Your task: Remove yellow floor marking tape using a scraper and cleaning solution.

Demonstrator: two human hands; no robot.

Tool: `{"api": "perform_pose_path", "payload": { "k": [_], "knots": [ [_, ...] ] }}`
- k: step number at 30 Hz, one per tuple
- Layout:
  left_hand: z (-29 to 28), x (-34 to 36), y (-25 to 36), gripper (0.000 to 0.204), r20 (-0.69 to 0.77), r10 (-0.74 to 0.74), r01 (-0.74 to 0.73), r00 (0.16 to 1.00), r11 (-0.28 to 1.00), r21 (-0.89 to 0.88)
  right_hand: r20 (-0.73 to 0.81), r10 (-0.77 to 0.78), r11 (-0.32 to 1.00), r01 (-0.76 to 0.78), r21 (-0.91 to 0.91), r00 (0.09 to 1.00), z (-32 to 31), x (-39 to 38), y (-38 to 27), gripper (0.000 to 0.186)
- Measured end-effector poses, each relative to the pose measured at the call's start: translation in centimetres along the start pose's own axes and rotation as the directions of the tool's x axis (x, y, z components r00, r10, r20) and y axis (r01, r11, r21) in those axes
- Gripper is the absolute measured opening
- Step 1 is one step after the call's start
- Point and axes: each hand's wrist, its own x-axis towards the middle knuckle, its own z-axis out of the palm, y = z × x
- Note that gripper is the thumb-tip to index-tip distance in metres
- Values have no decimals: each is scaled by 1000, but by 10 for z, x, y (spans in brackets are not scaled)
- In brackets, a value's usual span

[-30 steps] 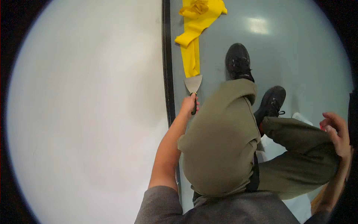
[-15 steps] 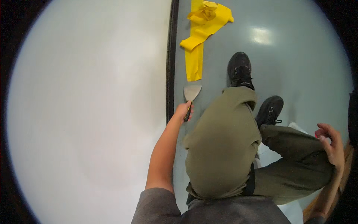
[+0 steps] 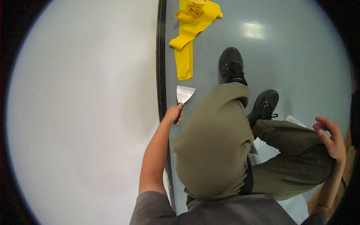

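My left hand point(image 3: 173, 113) is closed round the dark handle of a putty knife point(image 3: 185, 94) with a broad metal blade. The blade sits just short of the near end of a strip of yellow tape point(image 3: 183, 65) along the grey floor, with a small gap between them. Farther off, a loose length of the same tape lies folded and crumpled across the strip. By my right knee, my right hand point(image 3: 333, 140) is loosely bent and holds nothing visible, its thumb apart from the fingers.
A white wall point(image 3: 86, 112) with a black base strip point(image 3: 161, 56) runs along the left. My black shoes point(image 3: 231, 65) stand on the grey floor point(image 3: 292, 71). Something white point(image 3: 294, 120) lies partly hidden beneath my right leg, and a brown edge shows at the far right.
The view has shifted, so the floor and tape appear farther left. The putty knife has turned slightly, and its blade is a little farther from the tape's end.
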Motion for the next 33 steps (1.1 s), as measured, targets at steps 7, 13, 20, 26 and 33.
{"api": "perform_pose_path", "payload": {
  "k": [7,13,20,26,33],
  "knots": [
    [13,15,12,45,5,28,-28,1000,1000,10,-5,20,996,-20,84,1000,-2,4,3,35],
    [34,36,-45,42,-123,12,-16,992,999,-31,-59,6,999,-3,52,998,3,4,4,35],
    [79,29,-6,44,-104,-16,-14,994,958,-285,38,45,999,-45,-8,998,-5,0,4,36],
    [103,41,-15,51,-185,172,-206,968,960,-188,-26,84,991,-81,106,996,1,1,2,35],
    [109,52,-28,52,-205,92,-154,974,938,-311,55,-5,999,2,41,998,0,6,-3,35]
  ]
}}
